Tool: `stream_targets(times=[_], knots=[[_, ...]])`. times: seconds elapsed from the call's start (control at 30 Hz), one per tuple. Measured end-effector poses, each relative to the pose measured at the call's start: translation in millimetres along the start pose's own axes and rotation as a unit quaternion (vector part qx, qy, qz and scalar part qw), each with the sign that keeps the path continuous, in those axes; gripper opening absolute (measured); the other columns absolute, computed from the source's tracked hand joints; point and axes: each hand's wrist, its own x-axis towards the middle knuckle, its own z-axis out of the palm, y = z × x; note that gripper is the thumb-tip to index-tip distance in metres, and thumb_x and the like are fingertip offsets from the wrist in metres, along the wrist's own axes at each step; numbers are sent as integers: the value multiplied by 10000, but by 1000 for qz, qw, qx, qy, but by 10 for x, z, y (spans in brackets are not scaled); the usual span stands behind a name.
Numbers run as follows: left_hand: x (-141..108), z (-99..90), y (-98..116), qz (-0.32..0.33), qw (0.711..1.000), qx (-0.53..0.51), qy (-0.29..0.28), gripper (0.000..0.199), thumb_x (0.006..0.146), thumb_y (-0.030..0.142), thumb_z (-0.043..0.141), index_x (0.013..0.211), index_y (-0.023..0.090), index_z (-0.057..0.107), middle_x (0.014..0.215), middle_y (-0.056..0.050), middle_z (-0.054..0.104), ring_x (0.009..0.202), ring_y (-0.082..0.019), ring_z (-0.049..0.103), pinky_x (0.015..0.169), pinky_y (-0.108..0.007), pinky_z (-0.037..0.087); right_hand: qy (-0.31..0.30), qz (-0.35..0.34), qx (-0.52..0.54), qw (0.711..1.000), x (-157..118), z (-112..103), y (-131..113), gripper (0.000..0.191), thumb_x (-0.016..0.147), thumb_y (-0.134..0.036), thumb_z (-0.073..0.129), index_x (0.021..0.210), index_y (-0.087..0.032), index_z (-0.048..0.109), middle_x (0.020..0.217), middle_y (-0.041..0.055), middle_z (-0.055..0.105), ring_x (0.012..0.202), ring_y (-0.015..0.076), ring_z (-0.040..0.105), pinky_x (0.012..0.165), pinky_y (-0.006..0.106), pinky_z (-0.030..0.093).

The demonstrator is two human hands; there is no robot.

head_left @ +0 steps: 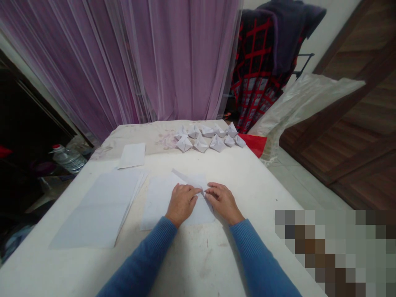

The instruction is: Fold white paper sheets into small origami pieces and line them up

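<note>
Home room: sheer purple curtain (182, 57) across upper frame, red-plaid cloth (255, 78) hanging upper right, wooden door (349, 119) at right, tiled floor (297, 177) beside it.

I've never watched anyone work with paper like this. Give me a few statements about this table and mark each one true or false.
The left hand and right hand both rest on a white paper sheet. True.
The folded paper boats sit right beside the hands. False: they are grouped at the table's far end.
A stack of paper sheets lies to the left of the hands. True.
The sleeves are red. False: they are blue and knitted.
A sheer purple curtain hangs beyond the table. True.
</note>
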Motion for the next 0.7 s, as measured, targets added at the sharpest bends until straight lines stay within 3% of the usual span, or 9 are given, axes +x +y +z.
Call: stream_targets(times=[0.23,0.33,0.53,0.7], knots=[[-12,4,14,-9,1000,-5,2,240,890,203,546,1080,311,647,1015,-7,664,1014,-208,563,1068,-487,292,-16,-53,0,998,-19,-25,-17,136,827,-262,607,897,-222,716,1083,74,699,1041,226,609,914,387,463],[-8,3,27,-19,1000,-7,8,253,879,200,561,1115,275,610,1054,-15,663,1048,-214,557,1077,-476,286,10,-26,-50,998,-32,14,-110,100,786,-253,661,875,-220,694,1091,72,694,1045,243,596,907,392,444],[53,-65,48,-8,1000,12,-9,491,868,182,565,1332,268,433,1065,-27,666,1038,-228,575,1026,-465,335,35,22,-130,991,-24,68,-257,60,800,-165,605,784,-215,633,993,61,699,975,241,589,819,356,419],[72,-95,55,15,998,41,-38,344,887,186,551,1211,299,555,1077,-18,659,1043,-234,572,1051,-528,297,46,20,-152,987,-23,45,-271,64,798,-188,605,741,-217,592,956,74,689,970,241,576,799,340,405]])
